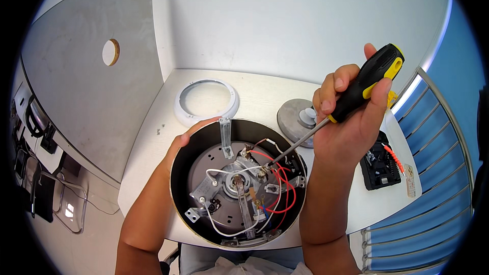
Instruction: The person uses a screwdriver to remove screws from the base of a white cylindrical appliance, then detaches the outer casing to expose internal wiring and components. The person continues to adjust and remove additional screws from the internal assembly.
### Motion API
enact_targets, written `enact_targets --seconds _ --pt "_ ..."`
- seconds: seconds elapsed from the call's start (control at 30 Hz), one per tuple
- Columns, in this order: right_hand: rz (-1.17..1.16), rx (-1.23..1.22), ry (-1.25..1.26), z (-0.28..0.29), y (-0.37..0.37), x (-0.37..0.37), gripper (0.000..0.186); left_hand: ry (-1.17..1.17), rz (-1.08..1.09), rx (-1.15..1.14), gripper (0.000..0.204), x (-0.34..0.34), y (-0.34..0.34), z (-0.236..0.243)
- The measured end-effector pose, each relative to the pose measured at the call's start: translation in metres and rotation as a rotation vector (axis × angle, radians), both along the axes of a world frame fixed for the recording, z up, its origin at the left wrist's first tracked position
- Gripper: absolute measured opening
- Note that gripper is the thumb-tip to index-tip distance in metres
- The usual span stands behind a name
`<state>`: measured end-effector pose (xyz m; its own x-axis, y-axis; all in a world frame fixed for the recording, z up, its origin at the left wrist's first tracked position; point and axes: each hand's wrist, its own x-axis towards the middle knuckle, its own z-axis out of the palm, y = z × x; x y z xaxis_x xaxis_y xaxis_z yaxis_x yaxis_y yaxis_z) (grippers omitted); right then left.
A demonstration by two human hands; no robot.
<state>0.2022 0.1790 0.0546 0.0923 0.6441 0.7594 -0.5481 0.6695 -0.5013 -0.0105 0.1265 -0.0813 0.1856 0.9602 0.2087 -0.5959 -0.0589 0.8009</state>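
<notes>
An upturned round cooker housing (196, 224), most like a rice cooker's, rests near the table's front edge. Inside show a grey base plate, metal brackets and white and red wires (291, 201). My left hand (179, 143) is closed around the housing's far left side; part of its fingers are hidden behind the rim. With my right hand (346, 132) I grip the black and yellow handle of a screwdriver (368, 79). The screwdriver slants down to the left, its tip at a wire terminal (263, 171) inside the housing; whether it sits in a screw head I cannot tell.
Behind the housing lies a white plastic ring (233, 107), with small screws (158, 132) to its left. A grey round lid (290, 117) with a knob is partly behind my right hand. A black tool case (379, 173) and a red-orange pen-like tool (393, 159) lie right.
</notes>
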Motion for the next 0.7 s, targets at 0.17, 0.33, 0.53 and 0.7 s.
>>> enact_targets --seconds 0.17,0.33,0.53,0.7 --pt "0.1 0.075 -0.098 0.0016 -0.0004 0.0008 0.062 0.006 -0.017 0.007 0.086 -0.0006 -0.0001 0.0024" --pt "0.12 0.1 -0.194 0.0026 -0.0009 -0.0004 0.07 0.011 -0.032 0.009 0.086 -0.0008 0.0001 0.0039" --pt "0.022 0.093 -0.284 0.0051 -0.0058 0.002 0.064 0.013 -0.027 -0.001 0.087 -0.0008 -0.0009 0.0045" --pt "-0.085 0.05 -0.282 0.0053 -0.007 0.0006 0.06 0.007 -0.027 -0.014 0.087 -0.0012 -0.0005 0.0044"
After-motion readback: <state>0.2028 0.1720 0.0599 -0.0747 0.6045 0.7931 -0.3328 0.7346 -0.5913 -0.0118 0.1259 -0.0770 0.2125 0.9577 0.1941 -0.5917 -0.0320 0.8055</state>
